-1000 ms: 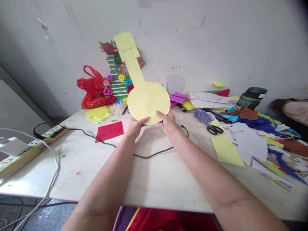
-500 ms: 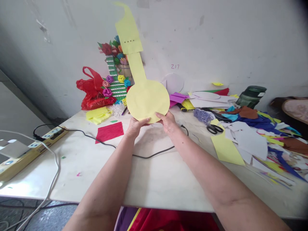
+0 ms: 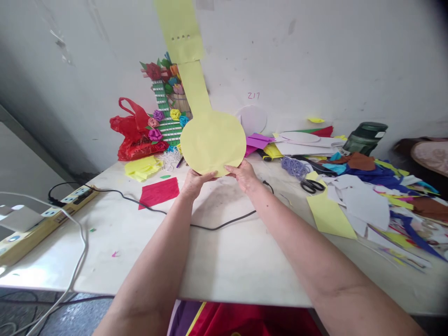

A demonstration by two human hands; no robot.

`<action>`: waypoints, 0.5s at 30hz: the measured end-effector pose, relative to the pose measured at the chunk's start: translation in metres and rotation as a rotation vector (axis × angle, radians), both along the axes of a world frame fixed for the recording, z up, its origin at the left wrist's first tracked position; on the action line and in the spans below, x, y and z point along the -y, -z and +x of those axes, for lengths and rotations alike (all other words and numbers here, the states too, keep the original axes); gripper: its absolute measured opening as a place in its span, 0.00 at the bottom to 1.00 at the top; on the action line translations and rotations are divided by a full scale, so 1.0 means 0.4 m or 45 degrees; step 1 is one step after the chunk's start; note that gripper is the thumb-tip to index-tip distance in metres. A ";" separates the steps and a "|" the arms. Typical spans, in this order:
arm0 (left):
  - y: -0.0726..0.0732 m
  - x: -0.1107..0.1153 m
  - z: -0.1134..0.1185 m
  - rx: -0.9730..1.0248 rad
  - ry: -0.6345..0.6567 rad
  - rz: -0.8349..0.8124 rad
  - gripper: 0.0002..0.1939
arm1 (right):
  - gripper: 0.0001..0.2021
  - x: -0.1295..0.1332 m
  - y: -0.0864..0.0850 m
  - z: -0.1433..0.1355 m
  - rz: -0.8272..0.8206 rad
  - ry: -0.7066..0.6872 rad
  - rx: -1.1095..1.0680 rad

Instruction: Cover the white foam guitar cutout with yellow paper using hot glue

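A pale yellow paper cutout point(image 3: 214, 140), with a round body, a narrow neck and a wider head with several small holes, is held up above the table. Its top runs out of the picture. My left hand point(image 3: 196, 183) pinches the lower left edge of the round part, thumb in front and fingers behind. On the lower right edge, my right hand point(image 3: 243, 175) grips the same cutout in the same way. Behind the neck stands a green and white striped craft piece point(image 3: 163, 105) with paper flowers, partly covered by the cutout.
A red cloth-like sheet point(image 3: 159, 192) and a black cable point(image 3: 217, 228) lie on the white table point(image 3: 241, 266). Scissors point(image 3: 312, 186), purple yarn point(image 3: 294, 167) and paper scraps point(image 3: 364, 200) spread along the right. A power strip point(image 3: 45, 224) sits at left; a dark green bottle point(image 3: 366, 138) stands at back right.
The cutout has come nearer and tilted, so its head has shifted up and slightly left, its tip leaving the picture. Both hands keep hold at the same places.
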State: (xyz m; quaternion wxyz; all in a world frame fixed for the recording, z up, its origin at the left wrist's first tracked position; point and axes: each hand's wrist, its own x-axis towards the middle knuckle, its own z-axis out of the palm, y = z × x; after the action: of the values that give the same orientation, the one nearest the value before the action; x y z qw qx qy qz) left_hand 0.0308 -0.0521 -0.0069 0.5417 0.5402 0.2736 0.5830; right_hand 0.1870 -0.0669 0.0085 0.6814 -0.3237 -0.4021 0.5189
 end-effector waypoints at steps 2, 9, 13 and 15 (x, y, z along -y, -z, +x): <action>-0.001 -0.001 -0.002 -0.030 -0.018 0.021 0.25 | 0.21 -0.001 0.003 0.002 0.000 -0.010 0.016; -0.001 -0.005 -0.006 -0.064 -0.034 0.046 0.23 | 0.21 -0.007 0.013 0.011 0.015 -0.056 0.067; -0.003 -0.002 -0.006 -0.051 -0.025 0.038 0.24 | 0.21 -0.009 0.014 0.015 0.033 -0.079 0.076; -0.002 -0.002 -0.006 -0.046 -0.024 0.041 0.24 | 0.20 -0.008 0.013 0.016 0.046 -0.108 0.082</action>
State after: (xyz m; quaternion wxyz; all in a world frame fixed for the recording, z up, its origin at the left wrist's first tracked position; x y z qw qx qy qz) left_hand 0.0283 -0.0514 -0.0060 0.5225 0.5567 0.2788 0.5826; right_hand 0.1935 -0.0637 0.0034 0.6513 -0.3105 -0.4464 0.5292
